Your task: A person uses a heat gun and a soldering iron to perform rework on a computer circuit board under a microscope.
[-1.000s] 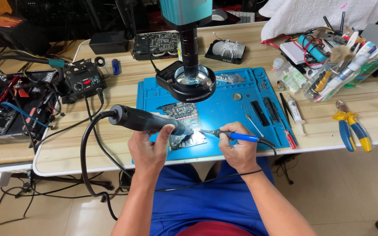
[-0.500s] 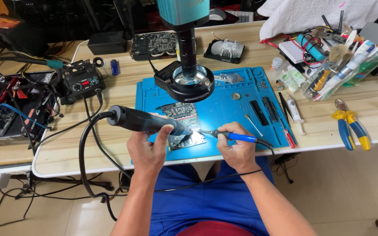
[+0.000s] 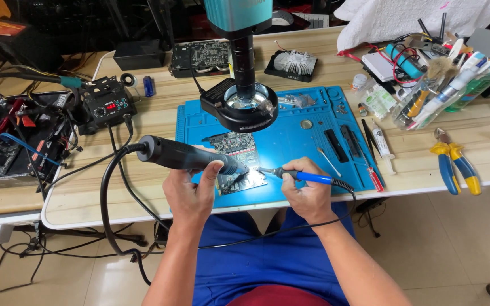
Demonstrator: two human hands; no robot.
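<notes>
A: So, from the head view, what do we have in our hands?

B: Our left hand (image 3: pixel 191 190) is clenched around the dark hot-air handle (image 3: pixel 185 154), and our right hand (image 3: pixel 307 195) pinches the blue-handled soldering iron (image 3: pixel 301 177) like a pen.

A: And the circuit board (image 3: pixel 238 161)?

B: It lies flat on the blue work mat (image 3: pixel 313 141), just beyond both grips and between them. The handle's long axis runs from upper left of our left grip down to its nozzle at the right; the iron's runs from our right grip leftward to its tip.

A: So the two tools point at each other?

B: Yes, nozzle and tip nearly meet over the board's near right part. Whether either touches it, we cannot tell.

A: Which hand is nearer the spot?

B: Both are close; the right fingers sit a little nearer. The microscope's ring light (image 3: pixel 239 107) stands past the board, away from us.
</notes>
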